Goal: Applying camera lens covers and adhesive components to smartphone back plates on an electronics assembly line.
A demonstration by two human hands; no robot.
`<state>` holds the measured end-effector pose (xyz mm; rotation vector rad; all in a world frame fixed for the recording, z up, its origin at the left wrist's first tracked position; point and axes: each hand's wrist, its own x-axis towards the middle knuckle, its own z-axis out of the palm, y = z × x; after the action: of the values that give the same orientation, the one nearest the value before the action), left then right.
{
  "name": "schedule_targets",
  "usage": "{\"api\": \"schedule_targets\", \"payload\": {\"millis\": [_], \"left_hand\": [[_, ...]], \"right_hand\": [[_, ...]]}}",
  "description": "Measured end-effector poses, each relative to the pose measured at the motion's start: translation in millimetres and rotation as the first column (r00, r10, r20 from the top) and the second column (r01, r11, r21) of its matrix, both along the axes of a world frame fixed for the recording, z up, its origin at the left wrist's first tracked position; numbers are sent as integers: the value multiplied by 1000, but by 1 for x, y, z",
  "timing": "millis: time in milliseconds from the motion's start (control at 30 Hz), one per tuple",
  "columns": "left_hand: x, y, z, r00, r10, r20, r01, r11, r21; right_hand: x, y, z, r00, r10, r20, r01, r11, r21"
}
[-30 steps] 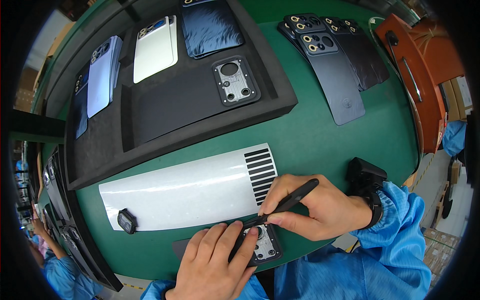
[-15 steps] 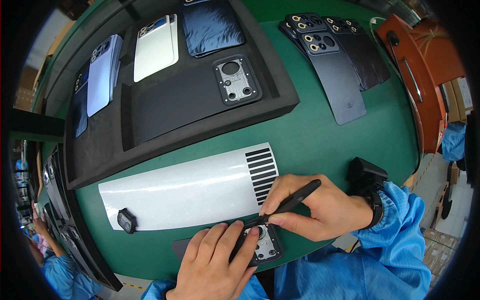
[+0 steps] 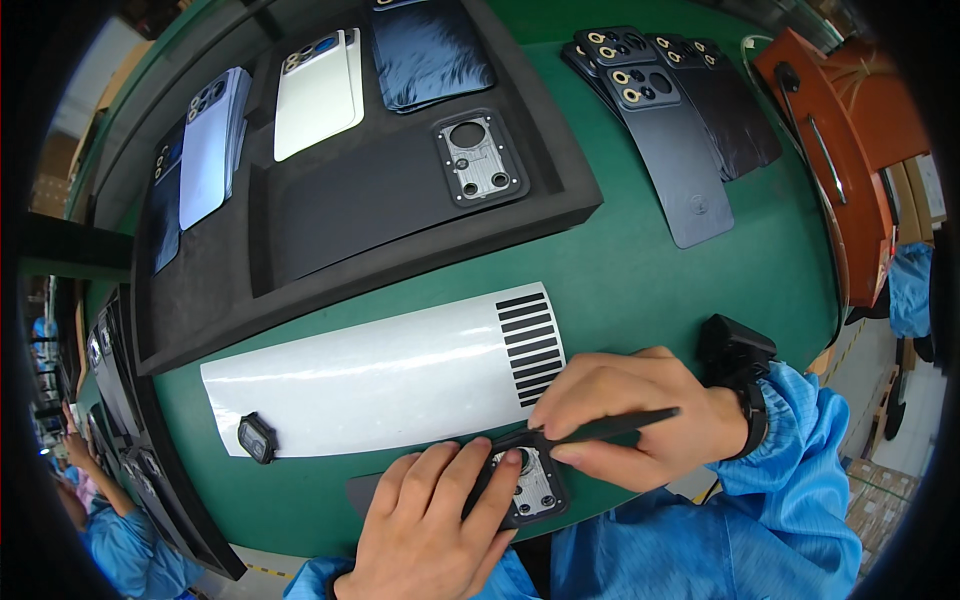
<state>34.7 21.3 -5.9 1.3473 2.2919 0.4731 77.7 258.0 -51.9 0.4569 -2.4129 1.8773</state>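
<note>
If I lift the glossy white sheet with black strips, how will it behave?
The white sheet looks thin, so it may flop. Its shine suggests a slippery surface. The dark octagonal piece on its left end might slide.

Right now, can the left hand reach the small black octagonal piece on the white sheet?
Probably yes: the left hand is close, and nothing visible stands between it and the black octagonal piece. It would likely have to leave the panel it rests on.

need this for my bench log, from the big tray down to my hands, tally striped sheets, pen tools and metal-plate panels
Striped sheet: 1
Pen tool: 1
Metal-plate panels: 2, one in tray, one partly under left hand
Total: 4
</note>
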Motion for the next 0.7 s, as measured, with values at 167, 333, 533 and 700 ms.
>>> {"api": "schedule_targets", "payload": {"millis": [167, 333, 533, 700], "left_hand": [[1, 0, -2, 1000, 7, -13, -7, 1000, 6], [3, -1, -6, 998, -1, -63, 2, 1000, 24], [8, -3, -10, 993, 21, -117, -14, 998, 57], [10, -3, -11, 992, 28, -120, -22, 998, 56]], "right_hand": [[7, -3, 5, 954, -25, -300, 62, 991, 115], [31, -11, -3, 921, 146, -361, 113, 787, 606], [29, -15, -5, 930, 191, -315, 102, 688, 718], [29, -16, -5, 928, 200, -314, 99, 679, 727]]}}
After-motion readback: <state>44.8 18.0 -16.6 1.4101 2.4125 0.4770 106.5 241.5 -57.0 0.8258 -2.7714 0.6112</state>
